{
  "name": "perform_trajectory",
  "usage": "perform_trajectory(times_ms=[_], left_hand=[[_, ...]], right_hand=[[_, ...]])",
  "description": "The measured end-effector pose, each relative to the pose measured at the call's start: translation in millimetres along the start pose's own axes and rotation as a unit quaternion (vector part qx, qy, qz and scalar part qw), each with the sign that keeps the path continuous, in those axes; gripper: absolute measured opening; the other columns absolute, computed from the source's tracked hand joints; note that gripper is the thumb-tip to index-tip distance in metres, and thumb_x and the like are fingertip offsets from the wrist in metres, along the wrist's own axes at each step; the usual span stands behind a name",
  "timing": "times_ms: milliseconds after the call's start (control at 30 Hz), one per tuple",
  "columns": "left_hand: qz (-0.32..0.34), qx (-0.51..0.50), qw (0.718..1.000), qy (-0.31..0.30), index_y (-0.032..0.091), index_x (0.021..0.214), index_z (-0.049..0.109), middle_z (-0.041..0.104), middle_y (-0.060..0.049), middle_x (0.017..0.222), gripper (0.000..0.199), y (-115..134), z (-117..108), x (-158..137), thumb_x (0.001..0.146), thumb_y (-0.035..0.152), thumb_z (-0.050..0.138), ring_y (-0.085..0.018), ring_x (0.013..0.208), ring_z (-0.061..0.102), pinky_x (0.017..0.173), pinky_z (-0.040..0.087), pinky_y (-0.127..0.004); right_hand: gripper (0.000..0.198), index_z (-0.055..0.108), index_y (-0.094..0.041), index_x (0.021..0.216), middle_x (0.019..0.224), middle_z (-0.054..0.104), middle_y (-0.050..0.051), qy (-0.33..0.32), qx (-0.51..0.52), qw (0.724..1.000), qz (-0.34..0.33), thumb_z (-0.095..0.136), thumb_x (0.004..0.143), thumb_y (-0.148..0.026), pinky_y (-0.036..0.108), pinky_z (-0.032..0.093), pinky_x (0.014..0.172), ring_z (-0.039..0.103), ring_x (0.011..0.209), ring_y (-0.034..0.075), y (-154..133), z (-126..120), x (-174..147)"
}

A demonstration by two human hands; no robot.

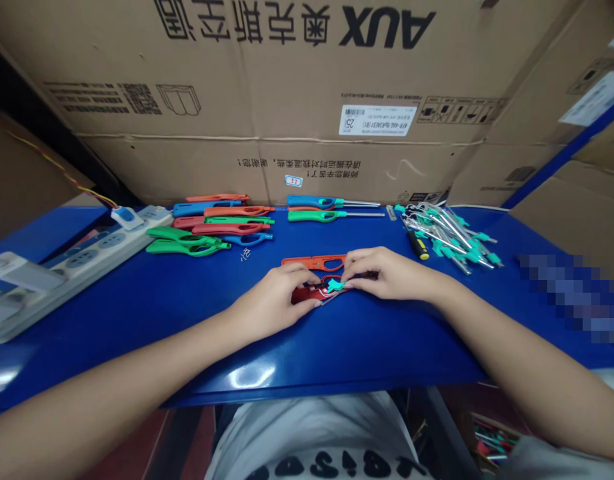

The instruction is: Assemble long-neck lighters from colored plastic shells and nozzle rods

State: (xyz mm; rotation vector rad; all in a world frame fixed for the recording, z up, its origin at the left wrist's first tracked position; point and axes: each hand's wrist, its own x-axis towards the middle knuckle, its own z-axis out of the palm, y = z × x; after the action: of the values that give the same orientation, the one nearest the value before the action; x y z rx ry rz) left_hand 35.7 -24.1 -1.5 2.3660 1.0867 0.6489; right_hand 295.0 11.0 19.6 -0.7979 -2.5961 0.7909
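A red lighter casing half (303, 294) lies on the blue table, with black and white inner parts and a thin wire in it. My left hand (274, 297) is closed round its left end, thumb on the near side and fingers on the far side. My right hand (387, 273) pinches a teal plastic piece (335, 285) at the casing's right part. A thin metal rod shows beside it, partly hidden by the fingers. Just beyond, an orange lighter casing half (307, 261) lies flat, its right end behind my right hand.
Coloured lighter casings (231, 229) lie at the back left, near tiny metal parts (245, 254). Two lighters with metal tubes (359, 215) lie at the back. A tube pile (451, 230) and a screwdriver (417, 245) are right. A power strip (94, 260) stands left; cardboard (287, 87) walls the back.
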Motion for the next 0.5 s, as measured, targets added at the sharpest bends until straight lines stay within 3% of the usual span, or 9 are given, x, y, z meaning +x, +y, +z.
perform_trajectory(times_ms=[500], left_hand=[[0.000, 0.006, 1.000, -0.024, 0.017, 0.110, 0.070, 0.070, -0.008, 0.110, 0.023, -1.6, -1.5, 0.1, 0.087, 0.020, 0.072, -0.023, 0.099, 0.068, 0.087, 0.056, -0.036]], right_hand=[[0.018, 0.078, -0.017, 0.100, 0.096, 0.069, 0.007, 0.027, -0.015, 0.999, -0.018, 0.061, 0.095, -0.021, 0.027, 0.050, 0.078, 0.065, 0.084, 0.015, 5.6, 12.1, 3.3]])
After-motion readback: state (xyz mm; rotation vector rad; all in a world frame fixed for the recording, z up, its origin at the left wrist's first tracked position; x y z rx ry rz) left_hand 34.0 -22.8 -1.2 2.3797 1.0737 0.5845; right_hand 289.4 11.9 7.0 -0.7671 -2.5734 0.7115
